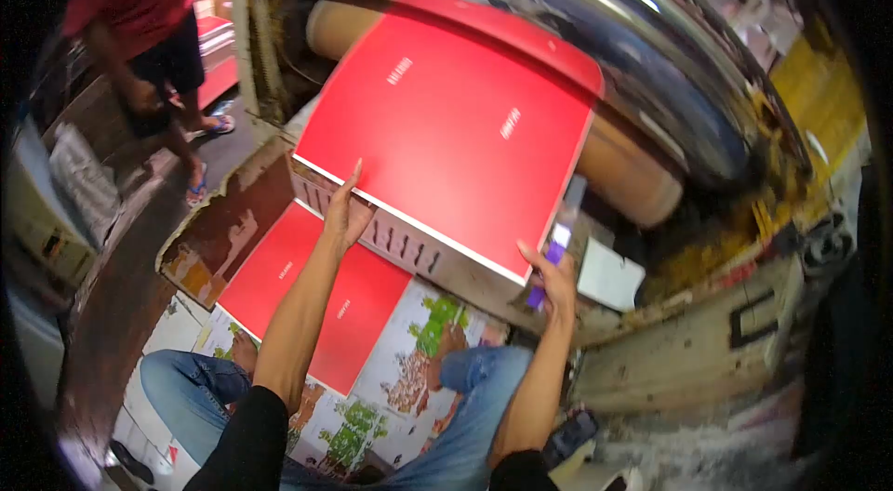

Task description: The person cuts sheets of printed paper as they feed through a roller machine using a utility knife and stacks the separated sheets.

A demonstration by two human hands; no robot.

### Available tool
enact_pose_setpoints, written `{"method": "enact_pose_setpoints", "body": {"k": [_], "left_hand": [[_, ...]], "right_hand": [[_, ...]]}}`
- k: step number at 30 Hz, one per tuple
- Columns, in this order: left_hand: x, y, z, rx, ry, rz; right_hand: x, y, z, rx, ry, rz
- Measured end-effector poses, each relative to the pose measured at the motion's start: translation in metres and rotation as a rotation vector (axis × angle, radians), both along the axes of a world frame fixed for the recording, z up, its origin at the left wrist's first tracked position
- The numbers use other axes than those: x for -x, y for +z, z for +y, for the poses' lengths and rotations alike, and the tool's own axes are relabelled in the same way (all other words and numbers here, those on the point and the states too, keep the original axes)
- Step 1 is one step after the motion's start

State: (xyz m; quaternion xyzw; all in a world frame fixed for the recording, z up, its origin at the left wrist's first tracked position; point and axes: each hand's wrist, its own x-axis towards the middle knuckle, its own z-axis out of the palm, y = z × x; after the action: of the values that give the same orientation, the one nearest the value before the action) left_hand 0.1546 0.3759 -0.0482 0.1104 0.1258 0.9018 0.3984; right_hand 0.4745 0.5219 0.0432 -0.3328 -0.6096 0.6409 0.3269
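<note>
A large red sheet (pixel 446 128) with small white print and a white front edge lies against the rollers, its far part curving up under the shiny metal roller (pixel 595 17). My left hand (pixel 347 212) is at the sheet's near left edge, one finger stretched over the top and the rest beneath. At the near right corner, my right hand (pixel 551 279) grips the sheet with the thumb on top. Below, between my legs, another red sheet (pixel 349 314) lies on printed paper with green and brown pictures (pixel 353 431).
A person (pixel 139 17) in a red shirt stands at the upper left. A brown roller (pixel 623 170) sits below the metal one. Right of my right hand are a purple object (pixel 538 297) and a white card (pixel 609 274). A worn machine panel (pixel 688 342) stands at the right.
</note>
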Motion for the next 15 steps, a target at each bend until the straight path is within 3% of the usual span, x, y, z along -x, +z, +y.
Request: {"method": "enact_pose_setpoints", "body": {"k": [3,6,8,11,15], "left_hand": [[-0.051,0.014,0.013,0.244,-0.096,0.246],[-0.062,0.016,0.015,0.395,-0.068,0.281],[-0.055,0.004,0.014,0.464,-0.064,0.333],[-0.05,-0.002,0.016,0.555,0.005,0.413],[-0.047,-0.002,0.015,0.624,0.07,0.454]], "right_hand": [[-0.009,-0.023,0.022,-0.033,0.029,-0.095],[-0.011,-0.022,0.022,-0.153,0.007,-0.237],[-0.011,-0.03,0.031,-0.09,-0.114,-0.382],[-0.009,-0.042,0.035,-0.094,-0.325,-0.087],[-0.009,-0.043,0.03,-0.141,-0.593,0.06]]}}
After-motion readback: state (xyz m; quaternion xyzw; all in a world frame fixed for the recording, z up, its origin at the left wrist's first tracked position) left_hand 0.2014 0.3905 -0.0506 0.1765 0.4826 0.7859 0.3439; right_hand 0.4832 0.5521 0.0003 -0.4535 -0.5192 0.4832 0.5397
